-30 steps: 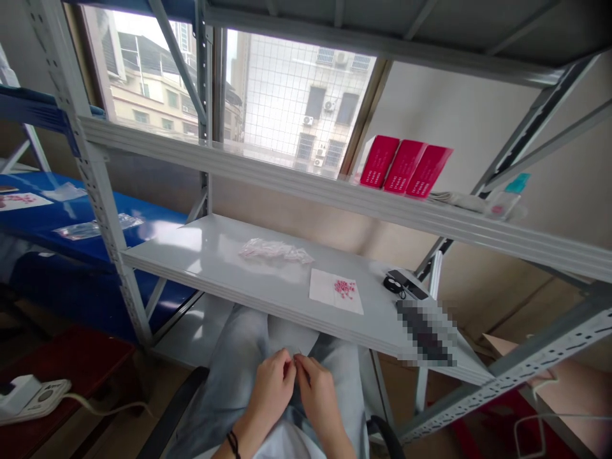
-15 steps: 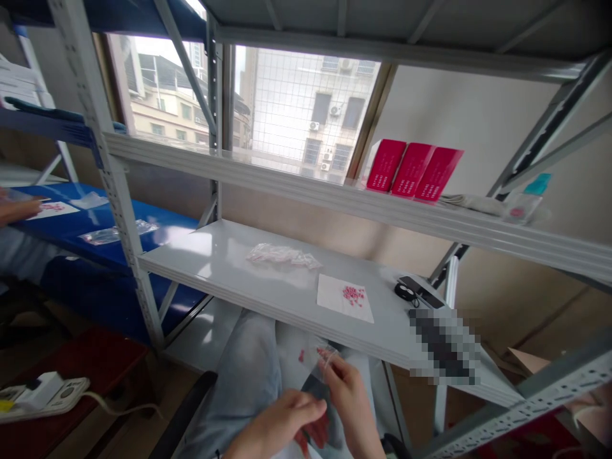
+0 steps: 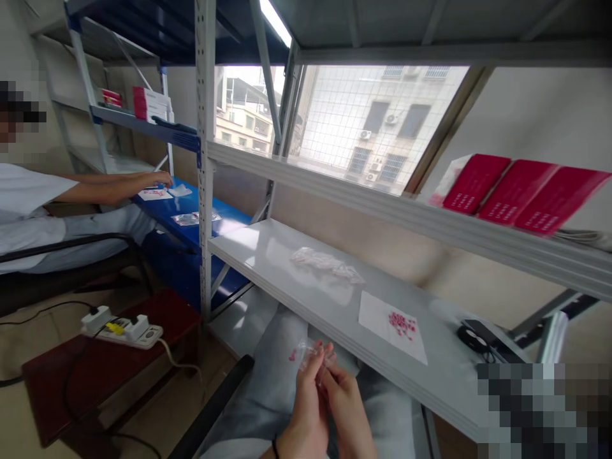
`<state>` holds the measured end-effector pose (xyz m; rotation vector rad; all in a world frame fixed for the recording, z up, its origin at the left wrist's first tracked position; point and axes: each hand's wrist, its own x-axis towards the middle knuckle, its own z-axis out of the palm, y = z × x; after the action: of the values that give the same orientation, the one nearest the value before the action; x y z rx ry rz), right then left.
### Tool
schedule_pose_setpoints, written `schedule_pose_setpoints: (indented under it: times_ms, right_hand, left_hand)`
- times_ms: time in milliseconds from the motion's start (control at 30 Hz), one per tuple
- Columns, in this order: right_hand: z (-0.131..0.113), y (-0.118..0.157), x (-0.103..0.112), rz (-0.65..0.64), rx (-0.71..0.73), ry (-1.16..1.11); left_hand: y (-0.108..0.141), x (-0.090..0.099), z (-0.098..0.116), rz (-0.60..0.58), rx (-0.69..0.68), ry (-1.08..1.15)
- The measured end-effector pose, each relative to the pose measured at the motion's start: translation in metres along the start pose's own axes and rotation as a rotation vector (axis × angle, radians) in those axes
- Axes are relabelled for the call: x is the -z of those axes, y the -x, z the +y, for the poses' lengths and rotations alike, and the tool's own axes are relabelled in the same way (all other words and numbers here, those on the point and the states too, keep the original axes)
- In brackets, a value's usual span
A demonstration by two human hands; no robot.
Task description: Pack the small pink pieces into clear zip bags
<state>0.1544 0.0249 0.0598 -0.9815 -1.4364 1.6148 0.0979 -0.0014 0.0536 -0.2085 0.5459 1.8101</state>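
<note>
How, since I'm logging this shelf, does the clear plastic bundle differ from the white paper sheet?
The plastic bundle is see-through and crumpled into a heap; the paper sheet is opaque and lies flat. The sheet carries small pink pieces; the bundle looks pale. Both rest on the white shelf.

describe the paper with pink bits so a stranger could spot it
On the white metal shelf under the window, look right of the crumpled clear plastic bundle. There lies a sheet of white paper, set apart by the small cluster of pink pieces at its centre.
</note>
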Motion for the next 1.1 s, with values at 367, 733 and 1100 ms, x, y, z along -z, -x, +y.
schedule_pose_setpoints:
  times_ms: [367,733,1100]
  right_hand:
    - [0.004,-0.004,0.018,-0.085,-0.051,0.169]
    - [0.036,0.013,-0.006,0.125,0.056,0.131]
    - [0.057,0.022,-0.011,0.481,-0.118,-0.398]
  left_hand:
    - [-0.012,0.015,0.006,0.126,0.060,0.018]
    - [-0.012,0.018,0.004,0.162,0.043,0.044]
    - [-0.012,0.019,0.001,0.113,-0.072,-0.182]
